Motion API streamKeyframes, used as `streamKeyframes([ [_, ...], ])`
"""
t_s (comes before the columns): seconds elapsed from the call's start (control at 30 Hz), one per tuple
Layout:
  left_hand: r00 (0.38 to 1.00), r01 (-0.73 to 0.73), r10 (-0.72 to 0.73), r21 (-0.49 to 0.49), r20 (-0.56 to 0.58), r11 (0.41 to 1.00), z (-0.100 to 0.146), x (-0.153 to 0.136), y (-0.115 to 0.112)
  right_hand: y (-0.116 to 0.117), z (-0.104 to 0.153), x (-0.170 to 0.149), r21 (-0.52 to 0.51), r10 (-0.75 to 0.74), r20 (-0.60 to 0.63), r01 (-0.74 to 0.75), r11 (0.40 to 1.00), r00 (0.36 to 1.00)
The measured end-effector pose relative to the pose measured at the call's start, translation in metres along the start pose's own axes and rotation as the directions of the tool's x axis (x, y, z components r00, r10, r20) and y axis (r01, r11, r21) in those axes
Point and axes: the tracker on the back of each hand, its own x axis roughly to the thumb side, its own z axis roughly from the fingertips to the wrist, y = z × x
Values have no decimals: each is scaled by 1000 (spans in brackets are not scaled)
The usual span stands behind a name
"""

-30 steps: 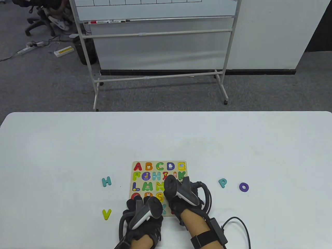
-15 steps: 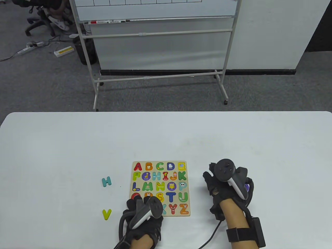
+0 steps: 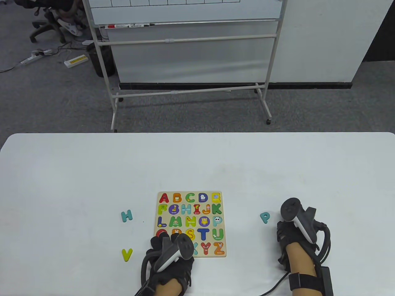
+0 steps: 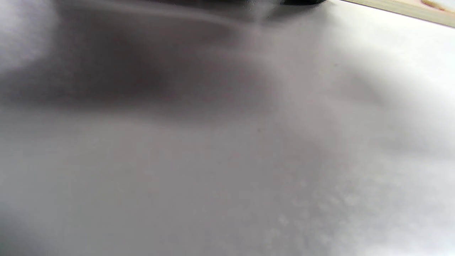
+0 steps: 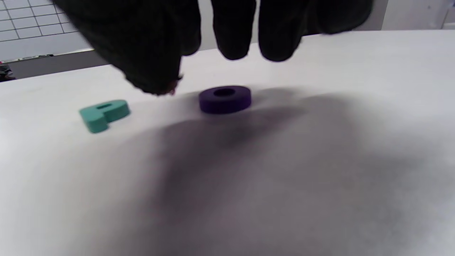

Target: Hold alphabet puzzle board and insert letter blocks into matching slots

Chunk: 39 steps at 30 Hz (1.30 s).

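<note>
The alphabet puzzle board [image 3: 189, 223] lies flat at the table's near middle, most letters seated and some slots showing pictures. My left hand [image 3: 166, 240] rests on its near-left corner and holds it down. My right hand [image 3: 285, 229] is off to the right of the board, hovering over the purple O, which it hides in the table view. In the right wrist view the purple O [image 5: 224, 99] lies flat just under my spread fingers [image 5: 234, 49], untouched. The teal P [image 3: 264, 217] lies left of that hand; it also shows in the right wrist view [image 5: 103, 113].
A teal H [image 3: 126, 215] and a yellow-green V [image 3: 126, 254] lie loose left of the board. The left wrist view shows only blurred table and the board's edge [image 4: 401, 9]. A whiteboard stand [image 3: 188, 61] is beyond the table's far edge.
My right hand has moved from over the board to the right, past the P, and now hovers over the O. My left hand has stayed on the board's corner.
</note>
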Motion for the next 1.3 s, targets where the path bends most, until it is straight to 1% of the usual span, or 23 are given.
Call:
streamKeyframes([
  [0.13,1000,11,-11,1,-2,1000,0,0,-1,8,-3,-2,-9,28,2,-27,1000,1000],
  [0.23,1000,13,-13,0,-5,1000,0,0,0,16,-4,-2,-13,148,25,-148,989,989],
  [0.3,1000,11,-11,0,-6,1000,0,0,-1,17,-4,-4,-44,109,19,-108,993,994],
  [0.33,1000,12,-12,0,-6,1000,0,0,-1,17,-4,-5,-43,102,20,-101,994,995],
  [0.4,1000,11,-11,0,-7,1000,0,1,-1,16,-4,-6,-57,105,23,-104,993,994],
  [0.47,1000,4,-4,0,-5,1000,0,1,-1,16,-4,-6,-77,123,51,-119,990,991],
  [0.53,1000,2,-2,-1,-4,1000,0,1,-1,15,-4,-6,-79,149,52,-145,986,987],
  [0.6,1000,2,-2,-1,-4,1000,0,1,-1,14,-4,-9,-91,132,37,-128,988,991],
  [0.67,1000,-1,1,0,-3,1000,0,1,-1,11,-2,-11,-123,112,27,-108,987,993],
  [0.77,1000,-2,2,1,-2,1000,0,1,-1,7,6,-6,-205,71,87,-52,977,994],
  [0.9,1000,-6,6,0,0,1000,0,0,-1,0,17,14,-270,56,200,0,963,978],
  [1.03,1000,-6,6,1,0,1000,0,0,-1,-4,28,45,-267,40,322,50,962,946],
  [1.07,1000,-5,5,1,0,1000,0,0,-1,-4,31,56,-258,42,371,60,964,928],
  [1.2,1000,-5,5,0,0,1000,0,0,-1,0,44,95,-250,92,495,40,968,864],
  [1.27,1000,-3,3,-1,1,1000,0,1,-1,4,49,113,-227,97,553,37,973,828],
  [1.3,1000,-2,2,-2,0,1000,0,1,-1,8,52,123,-196,71,617,66,978,784],
])
